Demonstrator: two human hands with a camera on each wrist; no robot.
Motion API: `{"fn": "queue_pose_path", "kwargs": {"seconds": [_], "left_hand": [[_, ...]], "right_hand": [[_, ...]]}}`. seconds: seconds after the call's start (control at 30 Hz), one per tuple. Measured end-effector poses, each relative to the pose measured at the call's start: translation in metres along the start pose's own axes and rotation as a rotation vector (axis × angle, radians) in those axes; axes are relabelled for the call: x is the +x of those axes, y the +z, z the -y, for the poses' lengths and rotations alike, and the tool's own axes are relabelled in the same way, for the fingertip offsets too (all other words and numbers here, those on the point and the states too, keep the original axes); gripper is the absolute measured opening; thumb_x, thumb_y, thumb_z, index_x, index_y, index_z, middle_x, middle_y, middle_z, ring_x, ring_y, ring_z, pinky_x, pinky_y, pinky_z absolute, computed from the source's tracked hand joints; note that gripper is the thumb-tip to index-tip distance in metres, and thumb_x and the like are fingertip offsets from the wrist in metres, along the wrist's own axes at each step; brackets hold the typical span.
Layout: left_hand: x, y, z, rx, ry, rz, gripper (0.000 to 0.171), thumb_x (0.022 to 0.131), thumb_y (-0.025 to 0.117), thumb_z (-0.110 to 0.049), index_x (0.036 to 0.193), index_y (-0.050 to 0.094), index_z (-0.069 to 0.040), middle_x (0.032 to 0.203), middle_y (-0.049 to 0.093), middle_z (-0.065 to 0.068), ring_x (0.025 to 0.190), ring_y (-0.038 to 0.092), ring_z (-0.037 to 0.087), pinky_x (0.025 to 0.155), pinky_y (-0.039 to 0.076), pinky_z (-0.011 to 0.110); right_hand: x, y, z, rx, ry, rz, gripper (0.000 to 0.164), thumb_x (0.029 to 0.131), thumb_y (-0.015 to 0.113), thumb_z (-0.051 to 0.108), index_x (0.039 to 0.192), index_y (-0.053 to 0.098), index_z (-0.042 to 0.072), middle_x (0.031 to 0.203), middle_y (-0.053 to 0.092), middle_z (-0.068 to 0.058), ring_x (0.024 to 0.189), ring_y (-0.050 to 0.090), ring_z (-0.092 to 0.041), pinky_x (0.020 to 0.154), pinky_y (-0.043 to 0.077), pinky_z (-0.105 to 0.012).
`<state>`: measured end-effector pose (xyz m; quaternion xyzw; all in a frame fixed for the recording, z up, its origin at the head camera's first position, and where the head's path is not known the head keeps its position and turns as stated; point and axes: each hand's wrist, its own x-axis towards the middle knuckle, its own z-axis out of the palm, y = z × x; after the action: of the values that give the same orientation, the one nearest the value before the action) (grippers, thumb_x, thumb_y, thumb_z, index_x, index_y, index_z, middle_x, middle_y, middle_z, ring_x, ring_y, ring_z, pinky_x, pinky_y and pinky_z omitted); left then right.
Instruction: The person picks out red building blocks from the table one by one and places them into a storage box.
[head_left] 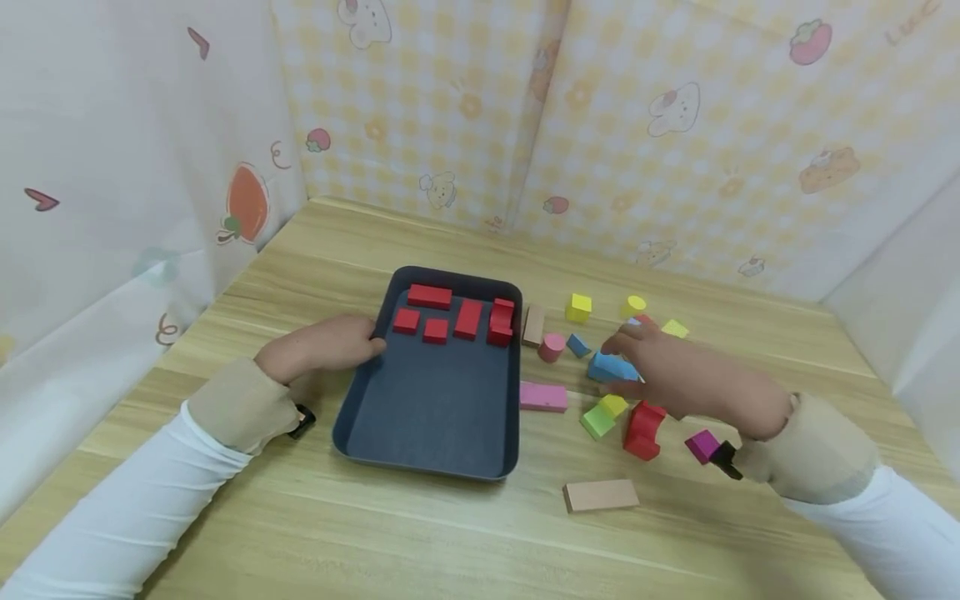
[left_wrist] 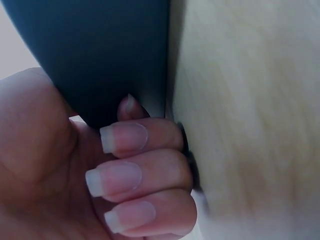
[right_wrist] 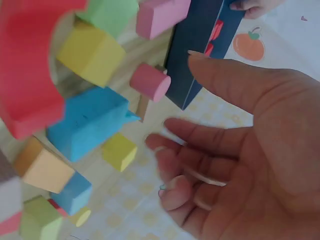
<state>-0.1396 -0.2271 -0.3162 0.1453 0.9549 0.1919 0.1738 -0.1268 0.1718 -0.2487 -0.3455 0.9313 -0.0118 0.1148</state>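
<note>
My left hand (head_left: 326, 346) grips the left rim of a dark tray (head_left: 435, 417), thumb over the edge. In the left wrist view its fingers (left_wrist: 155, 172) curl by the outside of the tray wall. Several red blocks (head_left: 468, 319) lie in the far part of the tray, one of them with a curved cutout. Above the loose blocks right of the tray hovers my right hand (head_left: 675, 375), thumb and fingers apart, holding nothing. Nearest to it is a blue block (head_left: 611, 367), partly covered by the hand in the head view. A red arch block (head_left: 643, 431) lies just nearer to me.
Around the right hand lie a pink cylinder (head_left: 552, 347), a pink bar (head_left: 543, 397), a green block (head_left: 597, 422), a yellow cube (head_left: 578, 307) and a magenta block (head_left: 702, 447). A plain wooden plank (head_left: 602, 495) lies in front. Patterned cloth (head_left: 465, 108) hangs behind the table.
</note>
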Motion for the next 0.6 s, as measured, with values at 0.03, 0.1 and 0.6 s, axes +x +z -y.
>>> {"fn": "queue_pose_path", "kwargs": {"seconds": [0.03,0.1,0.6], "left_hand": [[0.0,0.0,0.0,0.0,0.002,-0.001,0.029,0.094,0.04,-0.021,0.093,0.057,0.003,0.08,0.055,0.01,0.072,0.049,0.021,0.067,0.04,0.036],[0.0,-0.001,-0.001,0.003,0.01,-0.003,0.029,0.093,0.04,-0.021,0.093,0.057,0.003,0.08,0.055,0.01,0.072,0.049,0.021,0.068,0.041,0.037],[-0.004,-0.002,-0.002,-0.033,0.008,0.01,0.032,0.094,0.039,-0.02,0.1,0.055,0.007,0.081,0.053,0.01,0.073,0.049,0.022,0.068,0.039,0.036]], "right_hand": [[-0.004,0.002,0.0,0.009,0.022,0.013,0.048,0.084,0.065,0.032,0.119,0.055,0.0,0.112,0.053,-0.01,0.084,0.053,-0.016,0.074,0.049,-0.034],[-0.011,0.006,0.0,0.032,0.047,0.032,0.055,0.082,0.067,0.033,0.122,0.051,-0.001,0.113,0.05,-0.01,0.081,0.055,-0.015,0.073,0.05,-0.033],[-0.037,0.029,-0.002,0.036,0.053,-0.018,0.041,0.08,0.068,0.038,0.105,0.058,0.006,0.095,0.052,-0.002,0.078,0.045,-0.012,0.063,0.046,-0.024]]}}
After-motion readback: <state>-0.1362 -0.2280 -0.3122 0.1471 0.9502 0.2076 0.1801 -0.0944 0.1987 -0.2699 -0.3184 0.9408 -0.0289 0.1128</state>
